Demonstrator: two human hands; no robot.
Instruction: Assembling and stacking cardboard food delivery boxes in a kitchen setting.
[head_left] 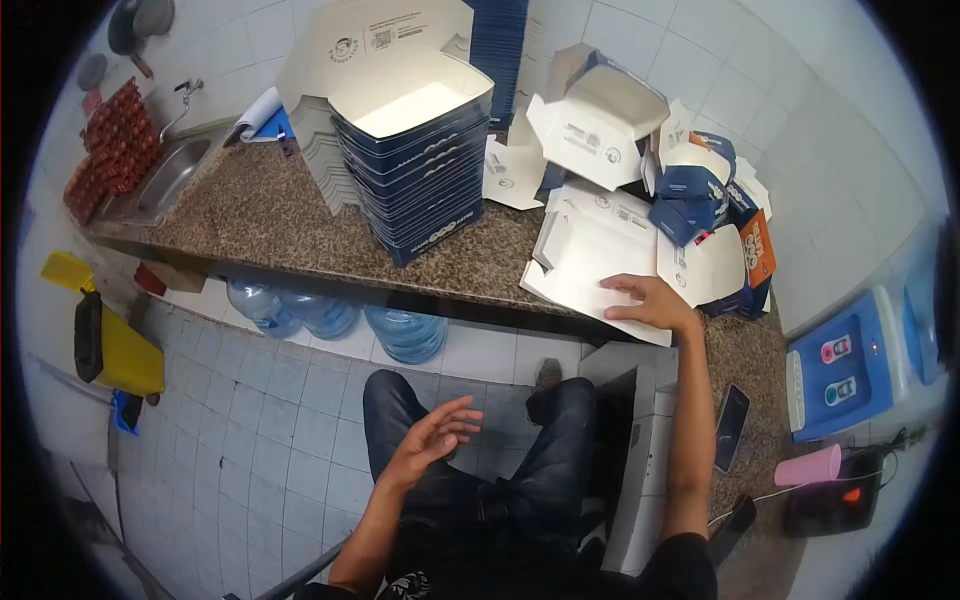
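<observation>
Sitting close to the surface (300, 225), you are holding your left hand (432, 437) over your lap, palm up, fingers (462, 408) loosely spread and gripping nothing. Your right hand (652, 302) is reaching forward with the arm nearly straight, palm down, fingers flat and open, pressing on the unfolded white carton (590, 255). That carton is lying at the front edge of the surface, one corner jutting past it, so a careless push could be tipping it to the floor. Just beyond, loose blue-and-white cartons (700, 185) are lying heaped and could be sliding onto your work. Farther left, the tall stack of folded boxes (415, 165) is leaning a little; bumping it could be toppling it.
</observation>
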